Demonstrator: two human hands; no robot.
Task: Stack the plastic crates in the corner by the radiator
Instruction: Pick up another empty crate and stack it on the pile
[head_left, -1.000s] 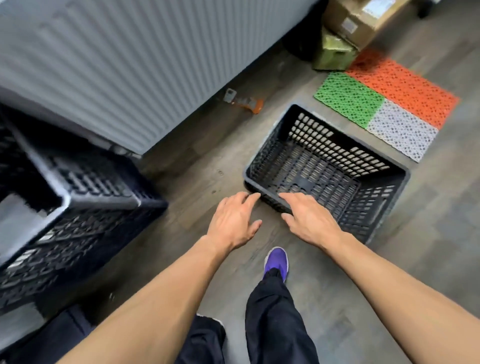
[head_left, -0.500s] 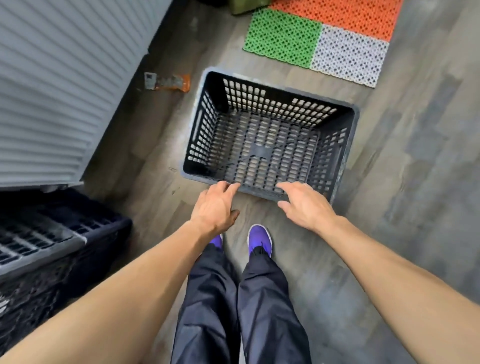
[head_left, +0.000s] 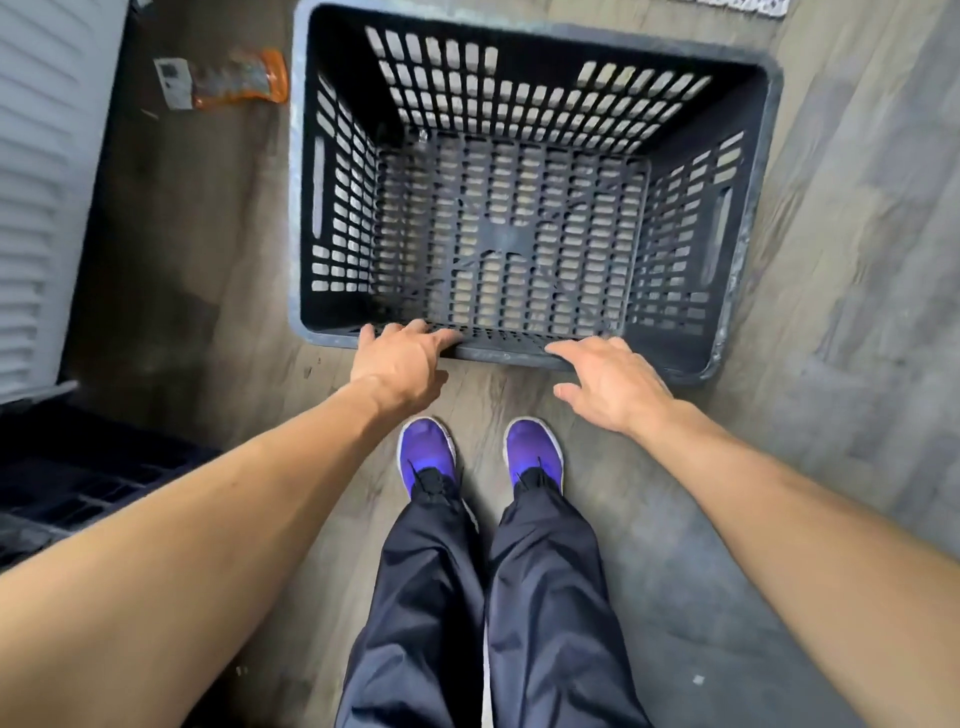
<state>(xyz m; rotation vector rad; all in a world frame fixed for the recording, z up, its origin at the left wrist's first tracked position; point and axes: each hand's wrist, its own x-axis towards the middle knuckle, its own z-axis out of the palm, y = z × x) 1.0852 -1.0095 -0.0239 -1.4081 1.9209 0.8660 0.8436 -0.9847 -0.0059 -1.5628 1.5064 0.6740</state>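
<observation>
A dark grey slotted plastic crate stands open side up on the wood floor straight ahead of me, with nothing in it. My left hand is at the left part of its near rim, fingers hooked over the edge and thumb outside below it. My right hand reaches the same rim further right, with straight fingertips resting on it. Another dark crate shows at the lower left, under the white radiator.
An orange and clear packet lies on the floor between the radiator and the crate. My purple shoes stand just short of the crate. Bare floor stretches to the right. A strip of white mat shows at the top edge.
I have stepped up to the crate and bent over it, so it now fills the view. Both hands have come from just short of the near rim onto it.
</observation>
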